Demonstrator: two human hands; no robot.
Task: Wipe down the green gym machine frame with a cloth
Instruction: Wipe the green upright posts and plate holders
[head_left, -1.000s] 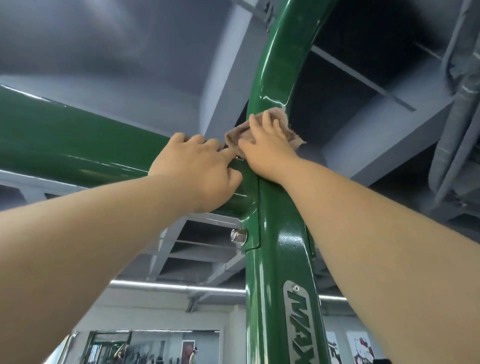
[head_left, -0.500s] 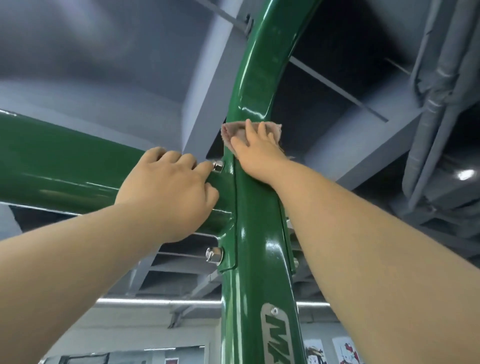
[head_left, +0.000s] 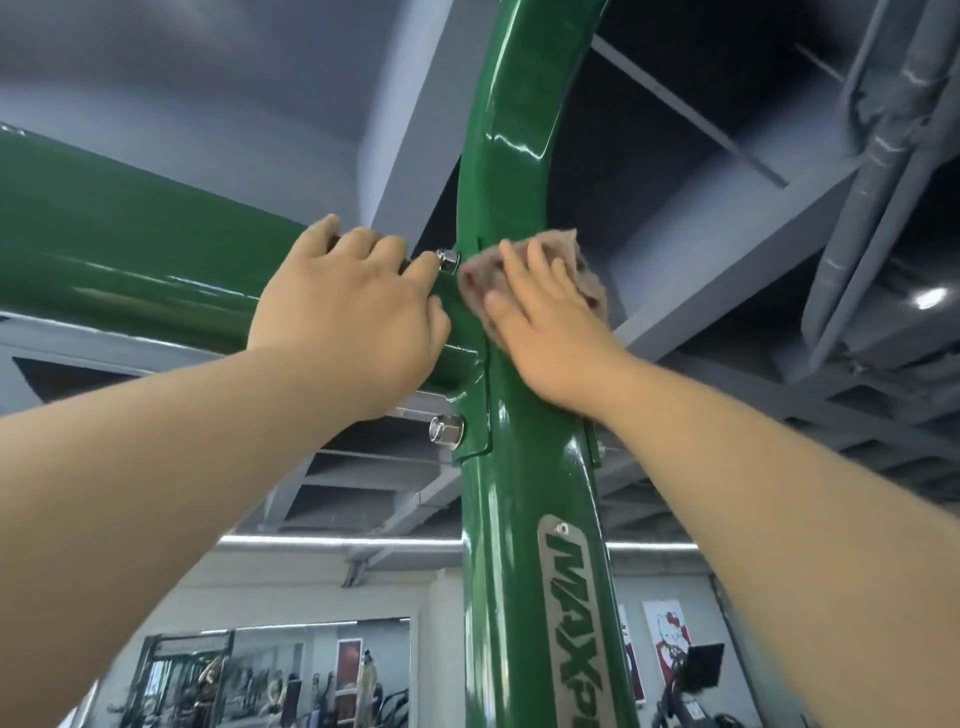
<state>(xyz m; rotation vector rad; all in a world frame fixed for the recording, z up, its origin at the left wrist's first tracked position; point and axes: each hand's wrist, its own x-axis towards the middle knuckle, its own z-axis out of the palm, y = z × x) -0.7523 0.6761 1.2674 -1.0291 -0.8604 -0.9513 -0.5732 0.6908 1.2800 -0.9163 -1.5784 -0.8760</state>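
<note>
At the junction of the green upright post (head_left: 519, 493) and the green crossbar (head_left: 130, 260), in the head view, a pinkish-brown cloth (head_left: 571, 247) is pressed flat against the post by the right hand (head_left: 545, 332), with its fingers held straight and spread. The crossbar is gripped by the left hand (head_left: 348, 317), with its fingers curled over it and the forefinger just beside the upper nut (head_left: 447, 260). A lower nut (head_left: 447, 431) is seated below the joint.

Glossy green frame (head_left: 511, 519), pinkish-beige cloth (head_left: 571, 260), grey ceiling beams (head_left: 727, 249)

Crossbar (head_left: 130, 260) meets post (head_left: 519, 493) from the left. Left hand (head_left: 348, 312) grips the crossbar beside the joint; right hand (head_left: 550, 338) presses cloth (head_left: 569, 247) on the post.
</note>
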